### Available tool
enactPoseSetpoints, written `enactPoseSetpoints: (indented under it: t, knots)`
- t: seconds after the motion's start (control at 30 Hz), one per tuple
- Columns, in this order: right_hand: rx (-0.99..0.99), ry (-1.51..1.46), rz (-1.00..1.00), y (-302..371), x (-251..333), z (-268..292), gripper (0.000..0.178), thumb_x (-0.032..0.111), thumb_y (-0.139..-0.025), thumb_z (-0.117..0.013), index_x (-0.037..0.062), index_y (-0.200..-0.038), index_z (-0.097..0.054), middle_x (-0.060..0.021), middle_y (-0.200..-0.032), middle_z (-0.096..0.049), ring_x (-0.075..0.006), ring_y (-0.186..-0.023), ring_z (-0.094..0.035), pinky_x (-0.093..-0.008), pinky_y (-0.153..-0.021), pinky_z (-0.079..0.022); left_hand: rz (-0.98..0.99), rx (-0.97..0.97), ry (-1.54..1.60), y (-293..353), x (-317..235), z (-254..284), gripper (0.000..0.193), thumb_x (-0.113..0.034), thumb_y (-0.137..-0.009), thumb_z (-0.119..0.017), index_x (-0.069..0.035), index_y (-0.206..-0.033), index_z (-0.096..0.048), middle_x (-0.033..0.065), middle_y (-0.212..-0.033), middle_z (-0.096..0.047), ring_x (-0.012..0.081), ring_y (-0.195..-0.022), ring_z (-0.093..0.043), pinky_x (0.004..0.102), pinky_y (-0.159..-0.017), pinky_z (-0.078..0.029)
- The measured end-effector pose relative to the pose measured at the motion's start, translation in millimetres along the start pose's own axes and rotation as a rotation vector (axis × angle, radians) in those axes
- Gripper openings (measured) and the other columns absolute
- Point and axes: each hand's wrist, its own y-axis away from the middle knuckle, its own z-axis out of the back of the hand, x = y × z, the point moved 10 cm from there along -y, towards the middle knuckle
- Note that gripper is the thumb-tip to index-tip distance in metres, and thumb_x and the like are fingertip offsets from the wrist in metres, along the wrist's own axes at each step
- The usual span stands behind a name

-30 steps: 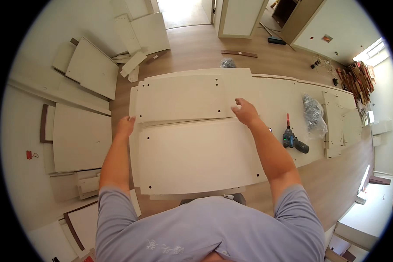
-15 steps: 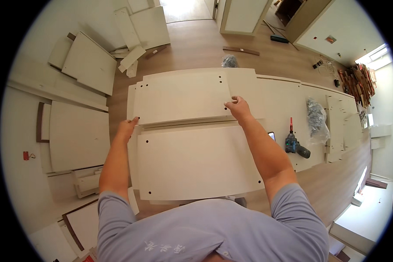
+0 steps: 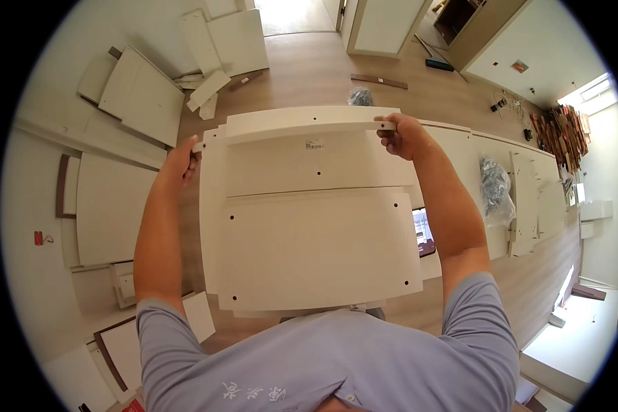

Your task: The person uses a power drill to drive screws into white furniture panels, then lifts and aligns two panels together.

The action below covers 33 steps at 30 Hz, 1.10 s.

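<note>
A white panel (image 3: 295, 130) is raised above a stack of boards and tilted almost edge-on, so it looks like a narrow strip. My left hand (image 3: 180, 161) is closed on its left end. My right hand (image 3: 402, 135) grips the other end, fingers curled beneath. Under the raised panel lies a white board (image 3: 275, 165) with a small label and dark holes. Nearer to me is another white board (image 3: 316, 254), flat, with a dark hole close to each corner.
A lit phone (image 3: 424, 232) lies right of the stack. Beyond my right forearm are a plastic bag of hardware (image 3: 496, 189) and more white panels (image 3: 527, 199). Boards (image 3: 144, 96) lean along the left wall. Wood strips (image 3: 562, 137) are piled at far right.
The panel has been lifted off the stack and tipped from flat to nearly edge-on, moving away from me. Both hands moved farther out with it. My right forearm now covers the drill.
</note>
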Motion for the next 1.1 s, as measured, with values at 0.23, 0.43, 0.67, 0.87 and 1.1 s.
enactPoseSetpoints:
  t: [0.23,0.43,0.67,0.87,1.1]
  knots:
    - [-0.048,-0.138,0.066,-20,16,-1,0.033,0.036,-0.105,-0.051,0.0045,-0.109,-0.059,-0.0108,-0.086,-0.069,-0.0244,-0.074,-0.070,-0.0297,-0.056,-0.053,0.005,-0.058,0.088,-20,-19,-3,0.055,-0.067,-0.095,-0.057,-0.019,-0.070,-0.054,-0.0095,-0.056,-0.040,0.0064,-0.047,-0.031,0.0234,-0.043,-0.023]
    - [-0.002,-0.112,0.075,-16,13,1,0.033,0.034,-0.104,-0.053,0.0025,-0.110,-0.059,-0.0126,-0.090,-0.069,-0.0251,-0.080,-0.071,-0.0302,-0.061,-0.056,0.020,-0.087,0.152,-15,-13,-6,0.054,-0.066,-0.097,-0.058,-0.018,-0.072,-0.055,-0.0097,-0.058,-0.041,0.0053,-0.048,-0.032,0.0223,-0.044,-0.023]
    - [-0.101,-0.093,0.116,-4,11,24,0.028,0.026,-0.101,-0.057,0.0022,-0.114,-0.060,-0.0134,-0.093,-0.069,-0.0245,-0.078,-0.069,-0.0306,-0.062,-0.056,0.010,-0.002,0.138,-9,-4,-32,0.053,-0.063,-0.097,-0.060,-0.014,-0.079,-0.058,-0.0094,-0.061,-0.042,0.0050,-0.049,-0.031,0.0221,-0.044,-0.023]
    - [-0.049,-0.108,0.138,-11,-1,41,0.025,0.025,-0.100,-0.059,0.0051,-0.115,-0.059,-0.0130,-0.091,-0.068,-0.0218,-0.074,-0.067,-0.0291,-0.060,-0.054,-0.050,-0.013,0.169,-13,0,-48,0.050,-0.060,-0.098,-0.060,-0.013,-0.081,-0.060,-0.0095,-0.060,-0.042,0.0054,-0.048,-0.031,0.0243,-0.045,-0.022]
    - [-0.061,-0.130,0.129,-14,0,44,0.024,0.025,-0.099,-0.062,0.0069,-0.114,-0.060,-0.0123,-0.090,-0.068,-0.0207,-0.073,-0.067,-0.0293,-0.061,-0.055,-0.063,-0.049,0.228,-21,3,-48,0.051,-0.061,-0.097,-0.062,-0.013,-0.080,-0.060,-0.0094,-0.059,-0.041,0.0055,-0.047,-0.031,0.0249,-0.045,-0.022]
